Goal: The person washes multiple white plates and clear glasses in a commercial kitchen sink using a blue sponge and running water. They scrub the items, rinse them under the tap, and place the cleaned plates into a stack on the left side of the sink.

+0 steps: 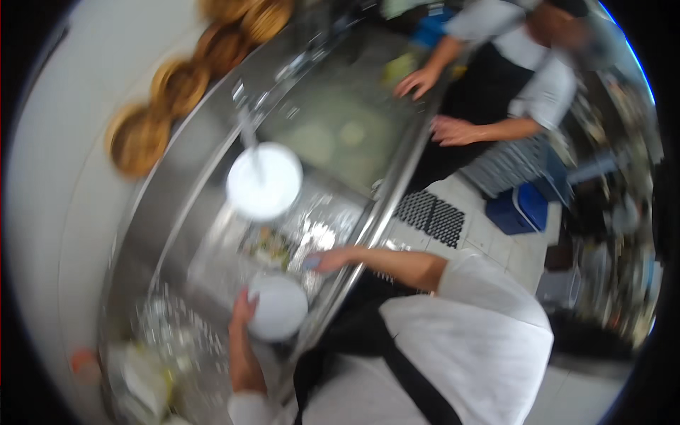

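Observation:
My left hand (245,306) grips the rim of a round white plate (280,308), held over the near part of a stainless steel sink (207,265). To its right, my right hand (337,259) is above the sink near the front edge. A small blue-grey thing (312,262), too blurred to name, shows at its fingertips. Food scraps (267,247) lie on the wet metal between the hands and the tap. Under a running stream of water (247,127) sits a white bowl or deep plate (264,181).
Cloudy water fills another basin (340,122), where a co-worker's hands (454,130) rest near the rim. Woven round baskets (139,139) line the back ledge. A white and yellow item (143,382) lies at lower left. A blue bin (516,209) and black mat (431,217) are on the floor.

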The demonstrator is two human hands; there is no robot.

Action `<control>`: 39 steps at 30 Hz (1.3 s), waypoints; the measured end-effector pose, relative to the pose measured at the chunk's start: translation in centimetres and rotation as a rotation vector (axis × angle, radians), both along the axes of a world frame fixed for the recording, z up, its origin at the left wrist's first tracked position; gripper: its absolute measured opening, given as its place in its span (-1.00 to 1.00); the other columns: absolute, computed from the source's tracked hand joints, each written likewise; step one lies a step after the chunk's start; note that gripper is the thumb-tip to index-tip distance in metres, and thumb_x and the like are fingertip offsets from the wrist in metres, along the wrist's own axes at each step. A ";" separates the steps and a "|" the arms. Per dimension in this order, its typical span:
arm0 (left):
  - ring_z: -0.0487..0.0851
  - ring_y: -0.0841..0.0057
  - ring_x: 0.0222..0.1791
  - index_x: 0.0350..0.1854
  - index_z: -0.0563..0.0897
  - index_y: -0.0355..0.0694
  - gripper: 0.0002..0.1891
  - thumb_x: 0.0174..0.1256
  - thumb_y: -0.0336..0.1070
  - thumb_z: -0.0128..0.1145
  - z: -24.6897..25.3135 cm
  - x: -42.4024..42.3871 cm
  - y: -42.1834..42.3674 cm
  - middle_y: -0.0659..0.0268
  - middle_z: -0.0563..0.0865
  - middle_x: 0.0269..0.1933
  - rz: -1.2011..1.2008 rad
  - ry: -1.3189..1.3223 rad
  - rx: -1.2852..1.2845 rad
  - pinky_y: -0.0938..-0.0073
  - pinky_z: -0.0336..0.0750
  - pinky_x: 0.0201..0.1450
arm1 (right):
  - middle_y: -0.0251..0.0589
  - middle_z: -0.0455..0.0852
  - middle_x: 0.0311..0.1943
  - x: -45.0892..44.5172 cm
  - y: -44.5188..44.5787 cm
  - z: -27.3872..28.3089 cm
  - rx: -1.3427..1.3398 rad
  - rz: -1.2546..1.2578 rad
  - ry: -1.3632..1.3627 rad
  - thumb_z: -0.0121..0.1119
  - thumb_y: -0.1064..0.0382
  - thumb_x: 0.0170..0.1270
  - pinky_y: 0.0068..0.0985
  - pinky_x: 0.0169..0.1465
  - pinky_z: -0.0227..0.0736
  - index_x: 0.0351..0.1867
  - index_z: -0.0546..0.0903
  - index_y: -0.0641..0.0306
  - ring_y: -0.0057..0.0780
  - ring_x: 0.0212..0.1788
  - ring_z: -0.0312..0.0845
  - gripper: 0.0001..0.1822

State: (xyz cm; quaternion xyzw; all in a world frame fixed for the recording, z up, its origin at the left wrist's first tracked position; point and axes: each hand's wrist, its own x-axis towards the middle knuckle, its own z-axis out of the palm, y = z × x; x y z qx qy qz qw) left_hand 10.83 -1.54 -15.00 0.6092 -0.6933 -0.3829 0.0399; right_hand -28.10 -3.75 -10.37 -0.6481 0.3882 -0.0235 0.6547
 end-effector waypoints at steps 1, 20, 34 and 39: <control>0.63 0.01 -0.02 0.07 0.48 -0.37 -0.57 0.23 -0.25 0.22 -0.3 0.9 1.2 -0.11 0.65 -0.04 -0.042 0.075 -0.010 0.19 0.48 0.08 | 0.01 0.35 0.34 2.2 -0.3 -6.4 -0.108 0.156 -0.162 0.13 -0.14 0.33 -0.26 0.32 0.26 0.30 0.41 0.25 -0.14 0.34 0.28 -0.35; 0.62 0.04 0.01 0.34 0.28 -0.39 -0.49 0.41 -0.28 0.00 11.9 -9.3 3.3 -0.12 0.52 0.19 1.060 1.305 0.144 0.07 0.61 0.04 | 0.09 0.69 -0.20 16.5 5.7 12.6 -1.129 -0.184 0.581 0.03 0.20 0.19 -0.08 -0.15 0.60 -0.26 0.65 0.27 0.00 -0.11 0.67 -0.76; 0.57 0.11 0.10 0.34 0.25 -0.45 -0.37 0.29 -0.36 0.22 14.8 -8.6 0.8 -0.12 0.47 0.22 0.715 1.250 -0.061 0.07 0.56 0.12 | -0.14 0.58 0.18 3.7 3.7 17.3 0.056 -0.667 -0.569 0.13 -0.09 0.32 -0.33 0.25 0.42 0.26 0.45 0.28 -0.32 0.16 0.54 -0.39; 0.64 0.32 -0.06 0.11 0.49 -0.54 -0.58 0.32 -0.33 0.18 23.7 -8.9 -3.8 0.00 0.63 0.01 0.383 0.912 -0.196 0.31 0.59 0.00 | 0.01 0.74 -0.13 0.4 -3.4 21.3 -0.623 -0.365 -0.288 0.37 0.18 -0.03 -0.38 0.03 0.54 -0.02 0.61 0.40 -0.32 -0.04 0.65 -0.48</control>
